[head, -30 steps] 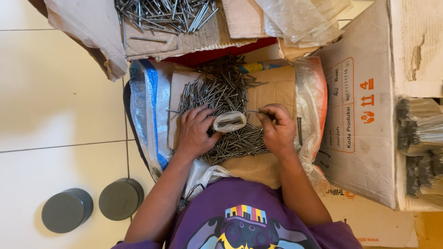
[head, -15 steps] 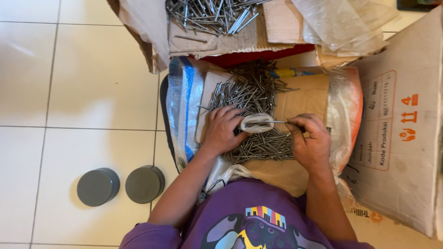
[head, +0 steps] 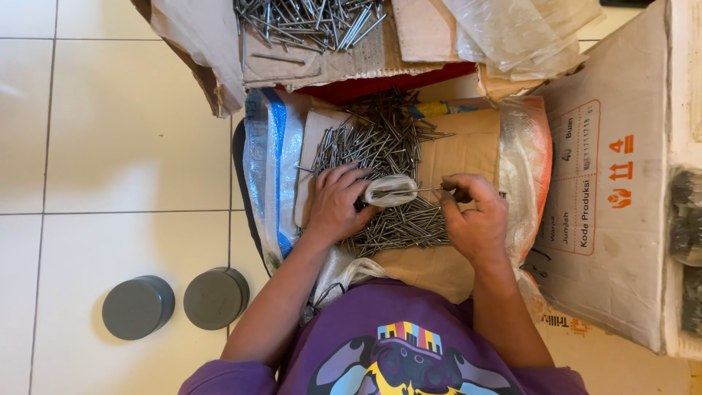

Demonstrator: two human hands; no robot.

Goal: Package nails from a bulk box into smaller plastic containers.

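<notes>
The scene is viewed by 1 head-worn camera, aimed steeply down from close above the lap. The cardboard sheet (head: 468, 150) sits mid-frame, the tiled floor (head: 110, 132) at the left.

Head view, looking down: the left hand (head: 338, 206) grips a small clear plastic bag (head: 390, 191) while the right hand (head: 474, 218) pinches a thin steel nail (head: 420, 191) at its mouth. Beneath lies a heap of loose grey nails (head: 380, 157) on a flat brown cardboard sheet (head: 457, 150). Two grey round caps (head: 175, 302) stand on the white floor tiles (head: 110, 146), well apart from the hands.
</notes>
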